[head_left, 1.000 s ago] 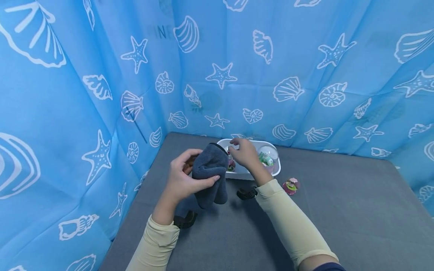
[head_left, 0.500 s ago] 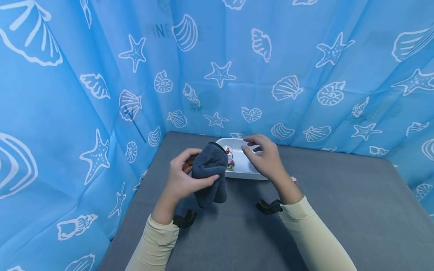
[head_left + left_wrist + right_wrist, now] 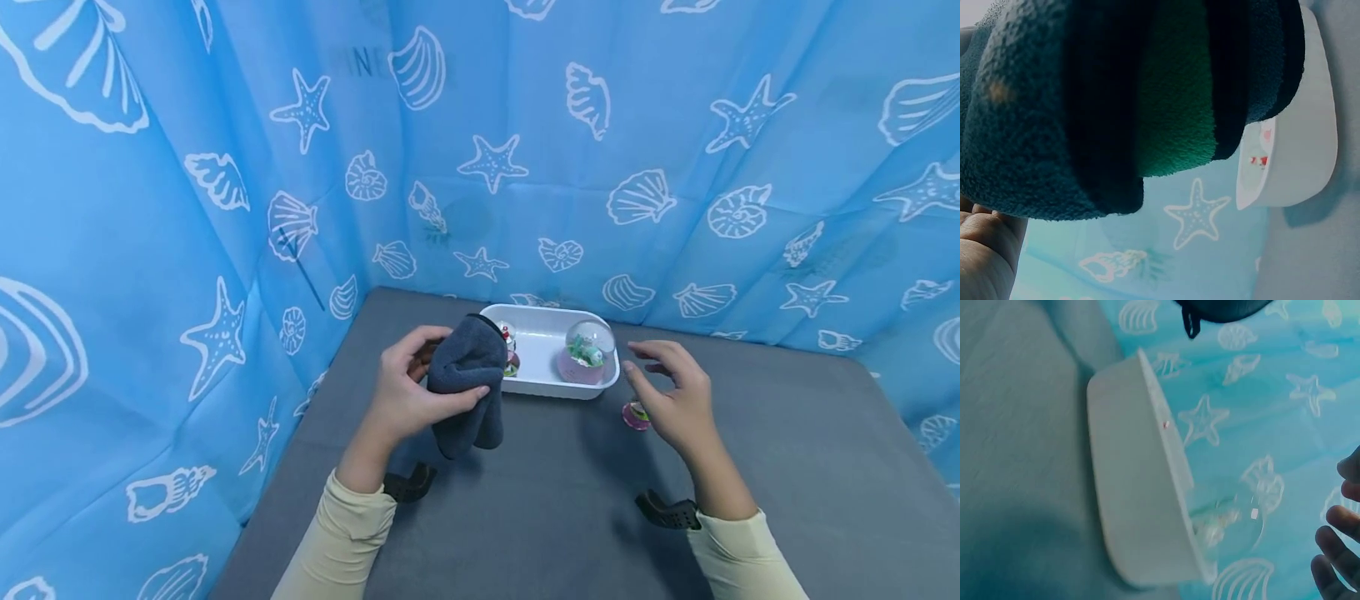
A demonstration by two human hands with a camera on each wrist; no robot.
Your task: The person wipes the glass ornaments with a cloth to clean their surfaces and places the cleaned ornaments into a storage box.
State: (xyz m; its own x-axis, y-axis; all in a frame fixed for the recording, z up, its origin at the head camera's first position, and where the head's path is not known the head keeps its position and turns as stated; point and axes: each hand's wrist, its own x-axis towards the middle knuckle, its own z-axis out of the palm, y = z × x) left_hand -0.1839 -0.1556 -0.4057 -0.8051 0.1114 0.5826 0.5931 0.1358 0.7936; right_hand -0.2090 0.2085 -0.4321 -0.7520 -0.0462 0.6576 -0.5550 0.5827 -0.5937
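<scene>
My left hand grips a folded dark grey-blue cloth, thumb across its front. In the left wrist view the cloth fills the upper part, with a green fold showing. My right hand is raised off the right end of a white tray, fingers loosely bent and holding nothing. Beneath its thumb, a small ornament with a pink base stands on the table, partly covered. Inside the tray, a snow globe with a pink base and green scene sits at the right, and small red-and-white figures at the left, partly behind the cloth.
A grey cloth-covered table lies under everything. Blue curtain printed with white shells and starfish hangs along the back and left. Black wrist straps jut out below both wrists.
My right hand has moved out of the tray's left part, rightward past its right end, uncovering the snow globe and partly covering the small ornament. The left hand keeps holding the cloth in place.
</scene>
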